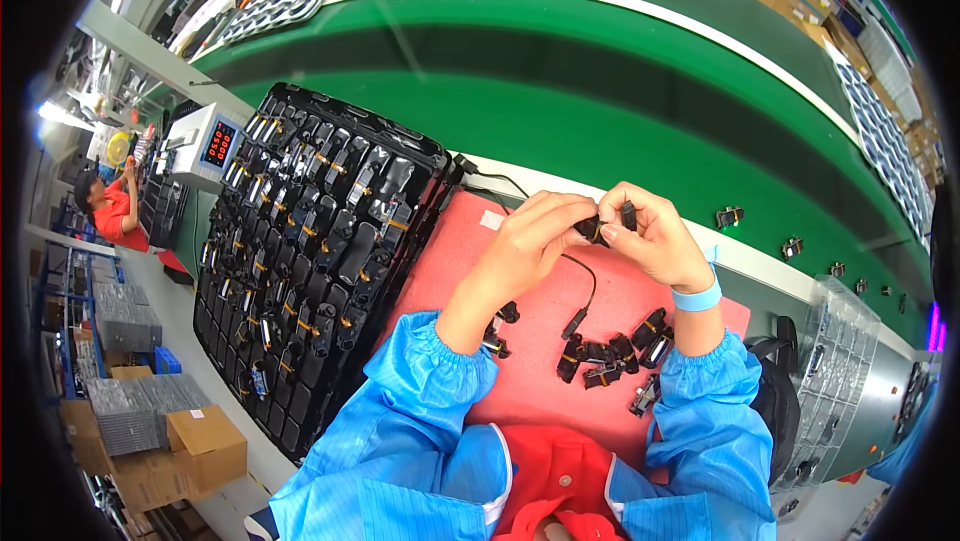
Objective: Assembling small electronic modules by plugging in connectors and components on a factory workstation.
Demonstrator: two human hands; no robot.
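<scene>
Over the far part of a pink mat (440,261), my left hand (545,231) and my right hand (650,236) meet, both closed around a small black electronic part (590,229). Fingers cover much of it, so its exact kind cannot be made out. Beneath my right wrist, which wears a light blue band, lies a loose group of small black parts (605,356) with gold-coloured strips. A couple more dark parts (497,336) sit beside my left forearm. A black cable with a plug end (574,323) lies on the mat between my arms.
A stack of black compartment trays (330,231) full of similar parts stands at left, beside a box with a red digital display (215,144). Single parts (730,216) lie along the green conveyor belt (560,91). Clear plastic trays (830,381) are at right. Co-workers in red sit farther off.
</scene>
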